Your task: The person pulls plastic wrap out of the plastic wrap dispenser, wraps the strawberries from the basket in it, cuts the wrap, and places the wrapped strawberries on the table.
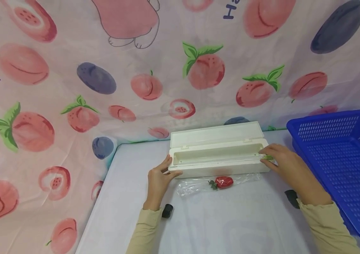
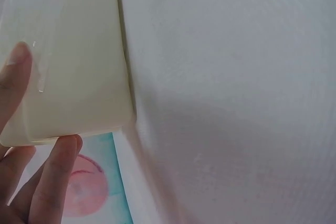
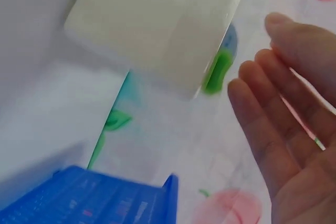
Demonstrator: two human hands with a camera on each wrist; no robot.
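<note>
Your arms [image 1: 310, 187] reach forward in beige sleeves [image 1: 145, 225]; your left hand [image 1: 158, 178] pinches between thumb and fingers, your right hand's [image 1: 284, 160] thumb apart from its slightly bent fingers.

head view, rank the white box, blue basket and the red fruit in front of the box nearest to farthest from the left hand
1. White box: touched by the left hand at its left end.
2. Red fruit: in front of the box, right of that hand.
3. Blue basket: far right, past the right hand.

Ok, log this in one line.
left hand: gripping long white plastic box; right hand: at box's right end; white lid: open; red strawberry: in front
</note>
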